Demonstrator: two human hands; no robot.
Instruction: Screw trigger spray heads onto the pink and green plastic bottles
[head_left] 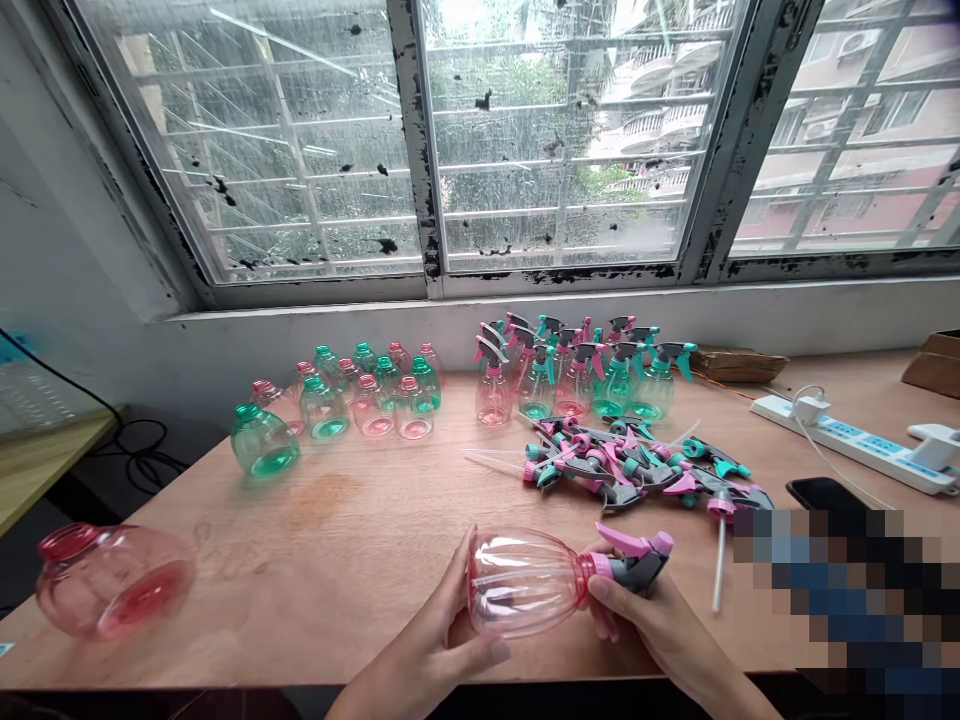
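Observation:
A clear pink spray bottle (517,582) lies sideways between my hands, just above the table's front edge. My left hand (450,625) is wrapped around its base end. At the other end, the fingers of my right hand (634,605) close on the pink collar of the spray head (634,555), which has a pink trigger and a grey body. The head sits on the bottle's neck, and a pale tube shows inside. Beyond my right hand lies a pile of loose pink, green and grey spray heads (600,465), some with tubes attached.
Headless pink and green bottles (324,410) stand at the back left; bottles with spray heads (574,380) stand right of them. A pink bottle (120,580) is at the front left. A power strip (855,440) and dark phone (829,494) lie at right.

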